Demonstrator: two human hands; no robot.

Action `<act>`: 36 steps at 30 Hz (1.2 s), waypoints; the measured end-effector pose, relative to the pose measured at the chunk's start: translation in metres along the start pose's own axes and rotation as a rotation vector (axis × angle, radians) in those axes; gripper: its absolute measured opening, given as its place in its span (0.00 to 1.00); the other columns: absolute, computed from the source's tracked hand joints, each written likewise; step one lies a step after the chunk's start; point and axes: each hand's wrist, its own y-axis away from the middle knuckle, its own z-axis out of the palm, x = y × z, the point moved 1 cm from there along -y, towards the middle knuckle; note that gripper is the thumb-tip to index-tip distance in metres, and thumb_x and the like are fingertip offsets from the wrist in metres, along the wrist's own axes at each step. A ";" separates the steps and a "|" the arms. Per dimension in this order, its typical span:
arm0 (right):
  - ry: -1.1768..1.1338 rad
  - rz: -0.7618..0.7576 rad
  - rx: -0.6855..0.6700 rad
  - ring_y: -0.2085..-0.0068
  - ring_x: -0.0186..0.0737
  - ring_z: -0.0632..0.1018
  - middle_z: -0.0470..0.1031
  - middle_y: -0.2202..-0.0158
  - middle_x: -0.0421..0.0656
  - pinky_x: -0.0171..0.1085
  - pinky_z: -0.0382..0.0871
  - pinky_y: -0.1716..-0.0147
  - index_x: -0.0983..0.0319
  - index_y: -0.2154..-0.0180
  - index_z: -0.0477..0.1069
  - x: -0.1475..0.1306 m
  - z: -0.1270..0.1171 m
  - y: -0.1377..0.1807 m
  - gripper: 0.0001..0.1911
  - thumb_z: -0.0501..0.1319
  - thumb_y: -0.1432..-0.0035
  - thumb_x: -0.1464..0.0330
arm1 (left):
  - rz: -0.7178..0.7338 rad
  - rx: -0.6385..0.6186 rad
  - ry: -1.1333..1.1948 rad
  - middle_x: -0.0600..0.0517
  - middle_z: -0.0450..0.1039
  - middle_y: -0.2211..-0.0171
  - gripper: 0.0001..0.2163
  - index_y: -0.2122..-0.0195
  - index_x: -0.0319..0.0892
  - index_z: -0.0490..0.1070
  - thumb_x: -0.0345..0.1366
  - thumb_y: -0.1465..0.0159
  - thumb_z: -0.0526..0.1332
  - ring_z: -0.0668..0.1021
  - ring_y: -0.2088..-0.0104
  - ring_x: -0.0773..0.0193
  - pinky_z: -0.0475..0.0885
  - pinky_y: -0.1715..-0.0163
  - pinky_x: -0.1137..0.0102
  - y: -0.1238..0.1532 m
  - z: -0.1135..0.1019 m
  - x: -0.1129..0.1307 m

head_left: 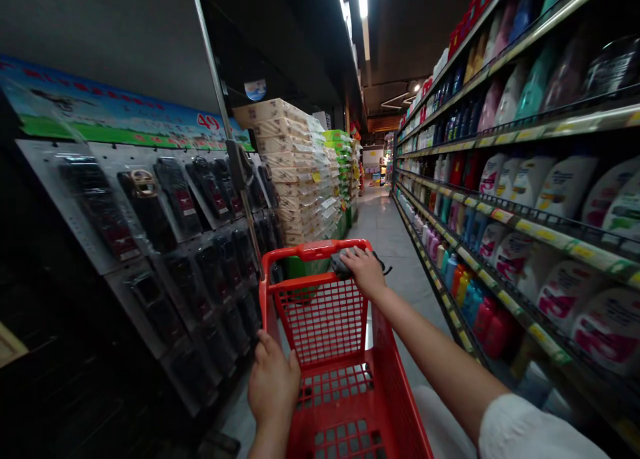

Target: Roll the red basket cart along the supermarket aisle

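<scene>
A red plastic shopping cart (400,385) is right in front of me, its mesh basket holding nothing that I can make out. My left hand (274,375) is closed around the cart's left rim, with the thumb on the inner side. At the far right corner, my right hand (364,272) reaches over the red handle bar (317,249). Its fingers are closed over a small dark grey item (341,264) with a black cord, pressed against the bar. The item's kind is unclear, being mostly under the fingers.
Shelves of shampoo and other bottles (555,179) line the right side. Packaged belts (173,199) hang on a display rack at left, beside a metal pole (213,59). Behind it rise stacked packs (295,179). A tiled aisle floor (377,222) runs ahead.
</scene>
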 end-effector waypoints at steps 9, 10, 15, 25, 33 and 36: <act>0.119 0.123 -0.172 0.36 0.48 0.66 0.65 0.35 0.46 0.52 0.51 0.37 0.50 0.36 0.62 -0.068 0.055 -0.002 0.27 0.45 0.32 0.73 | -0.014 -0.005 0.007 0.34 0.72 0.53 0.31 0.35 0.19 0.51 0.39 0.32 0.52 0.80 0.65 0.57 0.73 0.70 0.66 0.003 0.000 0.003; 0.100 0.076 -0.189 0.36 0.49 0.66 0.65 0.35 0.46 0.53 0.51 0.37 0.50 0.36 0.61 -0.083 0.059 -0.006 0.26 0.46 0.32 0.72 | -0.017 -0.001 0.001 0.34 0.72 0.53 0.31 0.35 0.20 0.51 0.39 0.33 0.52 0.79 0.66 0.57 0.73 0.70 0.66 0.004 0.001 0.004; 0.069 -0.138 -0.250 0.35 0.49 0.64 0.62 0.34 0.46 0.52 0.50 0.36 0.51 0.36 0.61 -0.121 0.071 -0.014 0.25 0.45 0.31 0.68 | -0.013 0.017 -0.020 0.33 0.72 0.55 0.31 0.36 0.18 0.52 0.37 0.34 0.54 0.79 0.62 0.55 0.73 0.65 0.66 0.005 0.003 0.006; 0.186 0.260 -0.158 0.34 0.55 0.62 0.62 0.34 0.54 0.59 0.48 0.38 0.55 0.36 0.63 -0.039 0.045 0.016 0.26 0.43 0.32 0.72 | -0.046 0.019 0.034 0.29 0.70 0.49 0.33 0.35 0.17 0.51 0.38 0.34 0.54 0.79 0.57 0.51 0.74 0.60 0.63 0.006 0.006 0.009; 0.084 -0.027 -0.234 0.34 0.55 0.63 0.62 0.33 0.50 0.58 0.46 0.37 0.51 0.36 0.61 -0.118 0.074 -0.014 0.25 0.45 0.31 0.69 | -0.038 0.061 0.008 0.25 0.68 0.45 0.32 0.35 0.17 0.52 0.36 0.36 0.55 0.79 0.56 0.50 0.75 0.59 0.61 0.006 0.009 0.009; 0.086 -0.145 -0.265 0.33 0.50 0.62 0.61 0.33 0.48 0.54 0.47 0.35 0.53 0.35 0.60 -0.107 0.067 -0.010 0.26 0.45 0.31 0.70 | -0.029 0.080 0.003 0.23 0.63 0.41 0.32 0.36 0.18 0.53 0.35 0.36 0.54 0.77 0.50 0.47 0.74 0.53 0.60 0.005 0.011 0.008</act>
